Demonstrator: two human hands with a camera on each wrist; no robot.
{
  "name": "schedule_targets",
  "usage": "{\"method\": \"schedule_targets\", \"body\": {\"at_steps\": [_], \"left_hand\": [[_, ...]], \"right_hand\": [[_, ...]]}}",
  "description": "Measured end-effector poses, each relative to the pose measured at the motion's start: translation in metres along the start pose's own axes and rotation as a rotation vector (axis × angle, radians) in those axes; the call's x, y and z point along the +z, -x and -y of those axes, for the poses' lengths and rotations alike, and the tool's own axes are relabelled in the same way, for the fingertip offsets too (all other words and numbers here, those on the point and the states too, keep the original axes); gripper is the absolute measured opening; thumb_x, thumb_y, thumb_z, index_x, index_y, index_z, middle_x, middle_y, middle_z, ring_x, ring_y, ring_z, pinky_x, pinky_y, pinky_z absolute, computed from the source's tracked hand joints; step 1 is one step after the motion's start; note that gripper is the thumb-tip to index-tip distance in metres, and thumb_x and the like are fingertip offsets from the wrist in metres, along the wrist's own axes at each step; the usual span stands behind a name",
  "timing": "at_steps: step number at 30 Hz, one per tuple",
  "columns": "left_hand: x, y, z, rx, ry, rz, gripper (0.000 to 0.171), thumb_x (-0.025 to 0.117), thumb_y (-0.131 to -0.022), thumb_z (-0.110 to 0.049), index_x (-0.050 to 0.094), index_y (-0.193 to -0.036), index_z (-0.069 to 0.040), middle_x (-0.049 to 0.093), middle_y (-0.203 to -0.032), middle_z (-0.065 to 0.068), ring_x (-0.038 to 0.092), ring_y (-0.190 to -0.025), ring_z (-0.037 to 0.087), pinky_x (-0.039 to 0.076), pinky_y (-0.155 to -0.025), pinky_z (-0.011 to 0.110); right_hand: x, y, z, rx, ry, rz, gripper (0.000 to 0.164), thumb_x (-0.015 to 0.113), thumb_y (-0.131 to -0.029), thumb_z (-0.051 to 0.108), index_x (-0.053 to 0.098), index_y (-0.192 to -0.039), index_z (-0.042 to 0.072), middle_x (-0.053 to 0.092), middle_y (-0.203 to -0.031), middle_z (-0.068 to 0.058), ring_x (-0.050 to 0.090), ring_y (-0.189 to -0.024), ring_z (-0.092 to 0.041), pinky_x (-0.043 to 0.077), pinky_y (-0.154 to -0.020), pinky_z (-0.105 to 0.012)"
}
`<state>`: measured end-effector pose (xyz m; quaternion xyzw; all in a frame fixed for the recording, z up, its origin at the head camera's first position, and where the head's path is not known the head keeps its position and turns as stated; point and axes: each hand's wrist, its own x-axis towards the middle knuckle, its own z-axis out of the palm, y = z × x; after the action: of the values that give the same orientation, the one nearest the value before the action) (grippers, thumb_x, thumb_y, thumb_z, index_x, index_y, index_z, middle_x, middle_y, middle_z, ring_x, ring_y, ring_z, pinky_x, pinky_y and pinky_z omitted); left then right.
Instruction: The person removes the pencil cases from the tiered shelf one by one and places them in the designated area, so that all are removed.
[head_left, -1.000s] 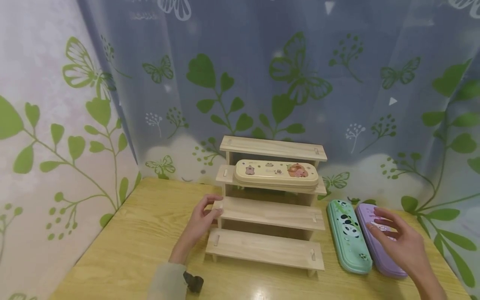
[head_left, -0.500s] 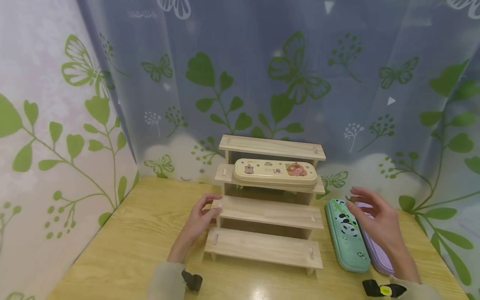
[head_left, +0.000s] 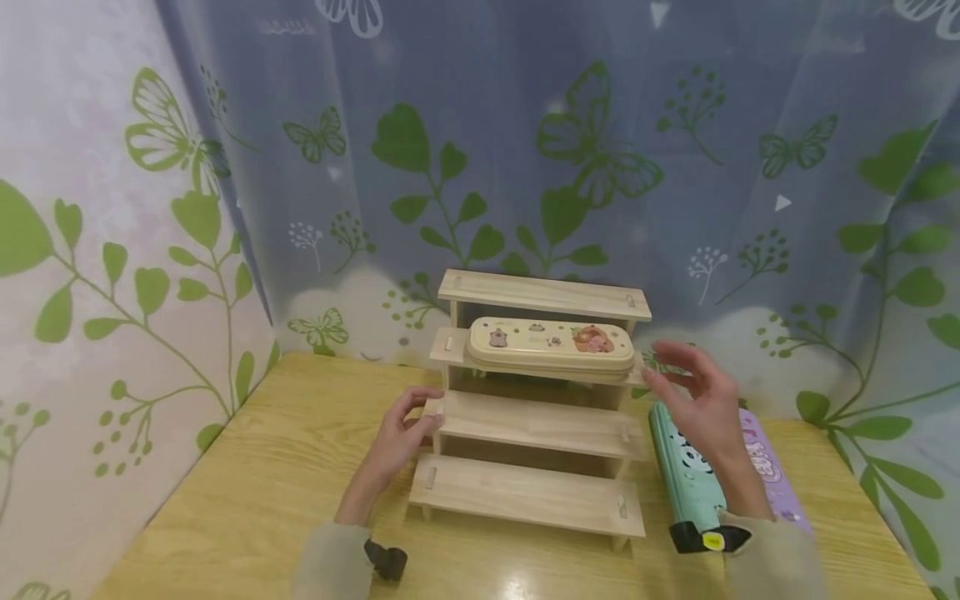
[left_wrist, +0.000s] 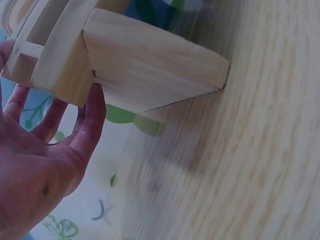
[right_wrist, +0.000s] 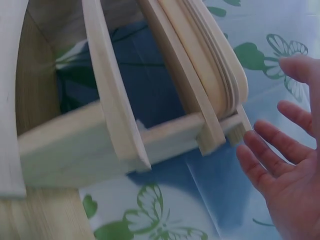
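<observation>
A light wooden rack (head_left: 525, 496) with stepped shelves stands on the table. My left hand (head_left: 397, 437) grips the left end of its second shelf from the front, thumb at the top and fingers at the edge; the left wrist view shows those fingers (left_wrist: 92, 120) curled against the wood. On the third shelf lies a cream pencil case (head_left: 551, 343) with cartoon pictures. My right hand (head_left: 701, 400) is beside the right end of that shelf, fingers spread and loosely bent, holding nothing. In the right wrist view its fingertips come close to the shelf end.
A green panda pencil case (head_left: 686, 487) and a purple pencil case (head_left: 772, 471) lie side by side right of the rack, the green one partly hidden by my right arm. A curtain (head_left: 480, 167) with leaves and butterflies hangs behind the table (head_left: 247, 492).
My right hand has moved left from above the purple pencil case, across the green one, to the rack's right side. The left hand keeps its grip; the cream pencil case stays put.
</observation>
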<state>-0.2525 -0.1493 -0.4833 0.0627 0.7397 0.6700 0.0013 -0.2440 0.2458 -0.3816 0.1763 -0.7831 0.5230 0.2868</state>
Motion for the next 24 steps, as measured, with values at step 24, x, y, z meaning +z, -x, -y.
{"method": "schedule_targets", "body": {"at_steps": [24], "left_hand": [[0.001, 0.001, 0.0, -0.007, 0.009, -0.016, 0.032, 0.062, -0.1, -0.015, 0.059, -0.131, -0.018, 0.053, -0.137, 0.015, 0.068, -0.095, 0.02, 0.06, -0.08, 0.035]], "right_hand": [[0.03, -0.014, -0.006, 0.134, 0.244, 0.19, 0.064, 0.079, -0.091, 0.025, 0.052, -0.148, 0.014, 0.059, -0.132, -0.016, 0.057, -0.108, -0.024, 0.047, -0.086, -0.026]]}}
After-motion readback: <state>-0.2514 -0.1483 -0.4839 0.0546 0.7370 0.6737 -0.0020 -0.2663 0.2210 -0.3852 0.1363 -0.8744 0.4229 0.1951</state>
